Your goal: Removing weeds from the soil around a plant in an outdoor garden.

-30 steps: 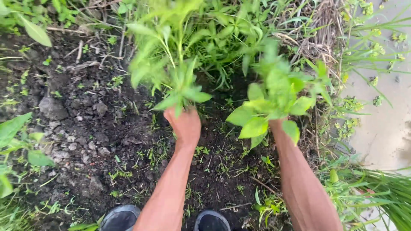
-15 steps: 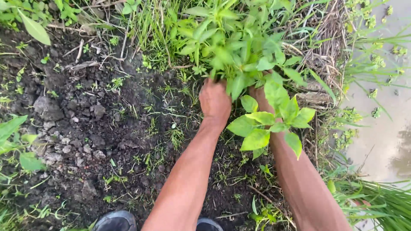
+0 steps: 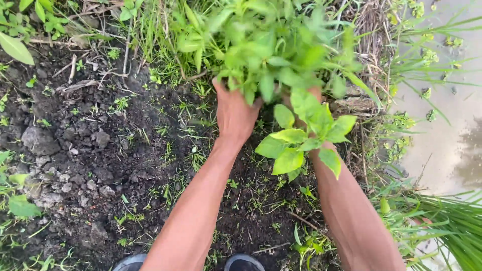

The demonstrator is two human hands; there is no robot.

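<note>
Gripping low, near the stems' base, looks the sound way to handle this weed clump (image 3: 273, 50), which stands at the far edge of the dark soil (image 3: 90, 150). The left hand (image 3: 233, 113) is closed on its lower stems. The right hand (image 3: 312, 100) is mostly hidden by leaves, so I cannot tell its grip. Muddy water (image 3: 447, 120) lies just right; shoes (image 3: 243, 262) sit below.

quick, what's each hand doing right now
Left hand: closed around the base of the leafy green weed clump.
Right hand: mostly hidden by leaves; grip cannot be told.
</note>
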